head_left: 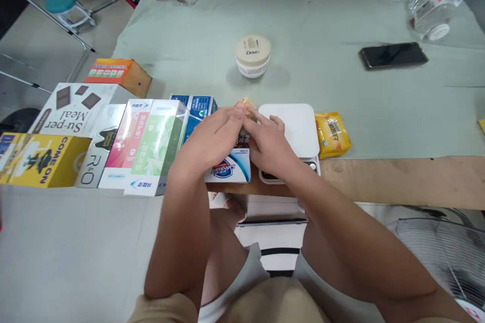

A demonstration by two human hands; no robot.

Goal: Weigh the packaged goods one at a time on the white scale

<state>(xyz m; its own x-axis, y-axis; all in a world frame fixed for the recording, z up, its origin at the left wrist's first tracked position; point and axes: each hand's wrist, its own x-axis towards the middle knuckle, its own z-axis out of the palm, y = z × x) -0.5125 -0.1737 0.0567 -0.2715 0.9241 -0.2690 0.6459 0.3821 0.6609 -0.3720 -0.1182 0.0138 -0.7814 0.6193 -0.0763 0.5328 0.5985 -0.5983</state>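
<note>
My left hand lies over the row of boxes, its fingers stretched out and their tips towards my right hand. My right hand reaches in from the other side, fingers spread and bent, beside a white digital scale. A small orange-yellow packet peeks out just beyond the fingertips of both hands; most of it is hidden. Below the hands are a white and blue Safeguard soap box and a dark box, largely covered. A blue box shows behind my left hand.
Left of my hands stand several cartons, including a green and white box, a grey box, a yellow box and an orange box. A Dove jar, yellow packet, phone and clear bottle are on the table.
</note>
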